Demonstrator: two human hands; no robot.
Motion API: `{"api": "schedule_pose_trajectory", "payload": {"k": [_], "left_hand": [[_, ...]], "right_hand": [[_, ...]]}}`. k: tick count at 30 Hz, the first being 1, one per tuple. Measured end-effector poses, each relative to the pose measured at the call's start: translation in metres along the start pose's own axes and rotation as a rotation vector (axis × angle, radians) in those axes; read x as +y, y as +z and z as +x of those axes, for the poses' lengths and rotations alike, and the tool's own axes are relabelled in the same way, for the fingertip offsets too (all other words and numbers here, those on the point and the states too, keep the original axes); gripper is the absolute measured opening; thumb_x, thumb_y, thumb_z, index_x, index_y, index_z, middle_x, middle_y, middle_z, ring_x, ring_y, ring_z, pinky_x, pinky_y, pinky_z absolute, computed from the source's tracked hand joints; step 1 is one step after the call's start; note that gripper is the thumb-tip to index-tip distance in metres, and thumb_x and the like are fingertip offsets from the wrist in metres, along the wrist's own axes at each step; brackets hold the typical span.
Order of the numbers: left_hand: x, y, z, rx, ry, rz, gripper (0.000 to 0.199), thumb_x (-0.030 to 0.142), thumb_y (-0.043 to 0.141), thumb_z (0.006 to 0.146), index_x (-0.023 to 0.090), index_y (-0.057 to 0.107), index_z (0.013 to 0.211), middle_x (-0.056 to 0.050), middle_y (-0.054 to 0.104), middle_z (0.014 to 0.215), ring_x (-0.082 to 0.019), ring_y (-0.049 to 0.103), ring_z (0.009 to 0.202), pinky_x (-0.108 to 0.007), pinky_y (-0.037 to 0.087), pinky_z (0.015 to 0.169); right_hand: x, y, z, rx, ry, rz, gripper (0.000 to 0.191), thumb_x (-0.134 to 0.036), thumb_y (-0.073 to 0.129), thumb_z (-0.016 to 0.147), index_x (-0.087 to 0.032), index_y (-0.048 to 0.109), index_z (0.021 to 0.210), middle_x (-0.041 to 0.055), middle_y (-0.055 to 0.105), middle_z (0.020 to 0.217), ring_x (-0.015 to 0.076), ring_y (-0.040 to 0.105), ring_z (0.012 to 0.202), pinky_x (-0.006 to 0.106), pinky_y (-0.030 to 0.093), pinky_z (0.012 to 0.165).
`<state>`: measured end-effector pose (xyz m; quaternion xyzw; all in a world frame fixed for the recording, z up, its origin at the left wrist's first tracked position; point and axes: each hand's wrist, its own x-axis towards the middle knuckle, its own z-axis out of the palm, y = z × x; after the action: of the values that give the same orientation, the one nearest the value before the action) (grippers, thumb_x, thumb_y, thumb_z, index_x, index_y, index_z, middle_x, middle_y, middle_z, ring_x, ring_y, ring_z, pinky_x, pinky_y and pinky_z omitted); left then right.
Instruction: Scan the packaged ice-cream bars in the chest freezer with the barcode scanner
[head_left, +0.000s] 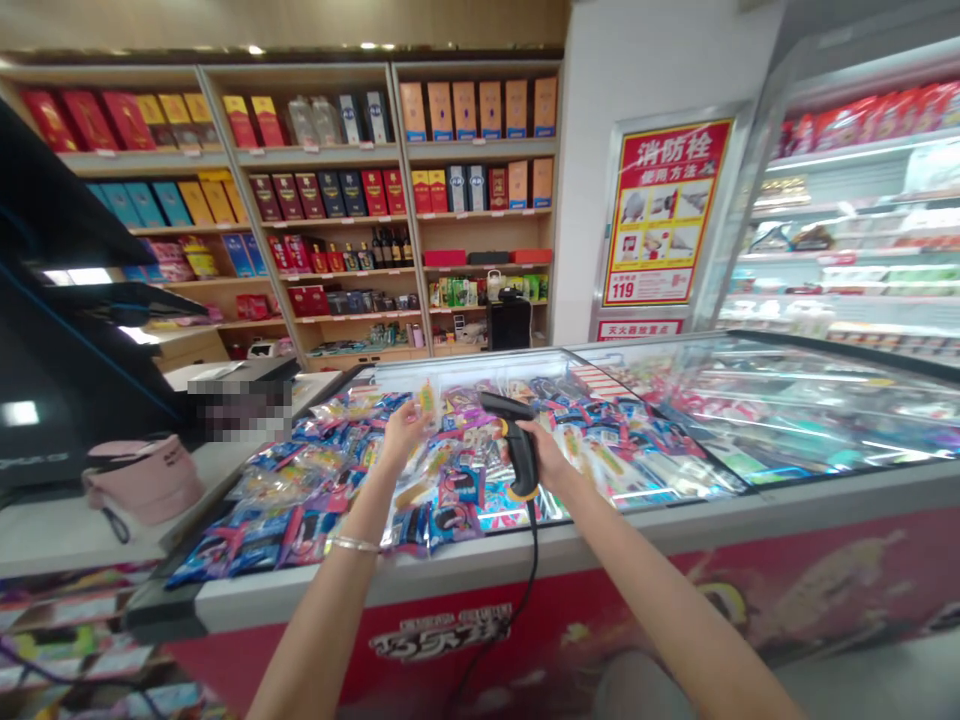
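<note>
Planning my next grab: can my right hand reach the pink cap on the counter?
Probably not: the right hand grips a barcode scanner, and the pink cap sits far left, beyond the left arm.

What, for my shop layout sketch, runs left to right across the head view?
Pink cap → left hand → black handheld barcode scanner → red fire-hydrant instruction poster → refrigerated display shelves
</note>
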<state>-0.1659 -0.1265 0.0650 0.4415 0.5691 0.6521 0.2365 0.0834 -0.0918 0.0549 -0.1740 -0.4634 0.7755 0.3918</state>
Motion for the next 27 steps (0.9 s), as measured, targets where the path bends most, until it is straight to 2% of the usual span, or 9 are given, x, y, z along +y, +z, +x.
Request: {"api": "schedule_pose_trajectory", "payload": {"k": [3, 9, 12, 14, 17, 19, 20, 24, 27], "left_hand": [[0.014, 0.046, -0.013, -0.144, 0.004, 0.018, 0.041, 0.028, 0.071, 0.062, 0.016, 0.06, 0.099, -0.003, 0.062, 0.086, -0.015, 0.062, 0.067, -0.03, 0.056, 0.057], [0.023, 0.141, -0.049, -0.253, -0.049, 0.029, 0.057, 0.022, 0.067, 0.068, 0.018, 0.047, 0.121, -0.006, 0.061, 0.089, -0.018, 0.063, 0.072, -0.029, 0.054, 0.054], [0.019, 0.177, -0.067, -0.308, -0.089, 0.066, 0.063, 0.022, 0.064, 0.072, 0.02, 0.04, 0.13, -0.006, 0.062, 0.089, -0.018, 0.064, 0.071, -0.03, 0.054, 0.058], [0.014, 0.196, -0.079, -0.317, -0.045, 0.202, 0.061, 0.024, 0.06, 0.075, 0.021, 0.04, 0.133, -0.008, 0.064, 0.093, -0.021, 0.065, 0.077, -0.034, 0.054, 0.068], [0.003, 0.217, -0.096, -0.28, 0.192, 0.548, 0.047, 0.022, 0.051, 0.082, 0.02, 0.048, 0.129, -0.015, 0.06, 0.118, -0.028, 0.057, 0.109, -0.042, 0.044, 0.094], [-0.007, 0.226, -0.107, -0.282, 0.361, 0.734, 0.045, 0.019, 0.042, 0.086, 0.019, 0.049, 0.13, -0.015, 0.044, 0.14, -0.029, 0.04, 0.13, -0.047, 0.033, 0.105], [-0.011, 0.229, -0.111, -0.295, 0.393, 0.795, 0.048, 0.018, 0.04, 0.086, 0.019, 0.044, 0.134, -0.014, 0.038, 0.145, -0.029, 0.033, 0.134, -0.049, 0.029, 0.108], [-0.022, 0.234, -0.119, -0.319, 0.531, 0.902, 0.049, 0.027, 0.034, 0.09, 0.021, 0.038, 0.139, -0.01, 0.035, 0.147, -0.026, 0.023, 0.139, -0.053, 0.017, 0.113], [-0.022, 0.232, -0.12, -0.299, 0.537, 0.922, 0.048, 0.029, 0.03, 0.092, 0.023, 0.039, 0.139, -0.011, 0.044, 0.142, -0.025, 0.033, 0.135, -0.054, 0.012, 0.114]], "right_hand": [[-0.021, -0.026, -0.026, 0.148, -0.048, 0.016, 0.021, -0.03, 0.049, 0.078, -0.015, 0.063, 0.08, 0.0039, 0.065, 0.062, 0.0132, 0.058, 0.046, 0.023, 0.049, 0.045], [-0.071, -0.088, -0.073, 0.381, -0.077, -0.105, 0.011, -0.023, 0.065, 0.074, -0.015, 0.059, 0.071, 0.0001, 0.057, 0.051, 0.0102, 0.052, 0.039, 0.02, 0.047, 0.039], [-0.084, -0.119, -0.088, 0.52, -0.068, -0.081, 0.011, -0.016, 0.065, 0.074, -0.015, 0.057, 0.066, 0.0009, 0.058, 0.05, 0.0097, 0.053, 0.04, 0.019, 0.049, 0.04], [-0.086, -0.137, -0.095, 0.597, -0.054, -0.033, 0.013, -0.014, 0.062, 0.076, -0.015, 0.056, 0.065, 0.0016, 0.058, 0.05, 0.0098, 0.054, 0.04, 0.019, 0.05, 0.041], [-0.086, -0.158, -0.103, 0.66, -0.058, 0.035, 0.015, -0.015, 0.061, 0.077, -0.017, 0.053, 0.065, 0.0002, 0.056, 0.048, 0.0103, 0.054, 0.039, 0.019, 0.05, 0.039], [-0.086, -0.168, -0.107, 0.646, -0.094, 0.084, 0.013, -0.016, 0.063, 0.076, -0.018, 0.054, 0.067, -0.0009, 0.056, 0.05, 0.0097, 0.054, 0.04, 0.018, 0.051, 0.04], [-0.087, -0.173, -0.107, 0.625, -0.117, 0.118, 0.011, -0.016, 0.063, 0.076, -0.018, 0.054, 0.069, -0.0009, 0.057, 0.052, 0.0092, 0.055, 0.041, 0.017, 0.051, 0.04], [-0.089, -0.184, -0.104, 0.575, -0.164, 0.201, 0.006, -0.015, 0.059, 0.077, -0.017, 0.056, 0.072, 0.0003, 0.057, 0.056, 0.0086, 0.056, 0.044, 0.015, 0.051, 0.042], [-0.089, -0.189, -0.099, 0.617, -0.146, 0.172, 0.007, -0.014, 0.06, 0.077, -0.017, 0.055, 0.072, 0.0005, 0.056, 0.056, 0.0088, 0.054, 0.042, 0.016, 0.05, 0.04]]}}
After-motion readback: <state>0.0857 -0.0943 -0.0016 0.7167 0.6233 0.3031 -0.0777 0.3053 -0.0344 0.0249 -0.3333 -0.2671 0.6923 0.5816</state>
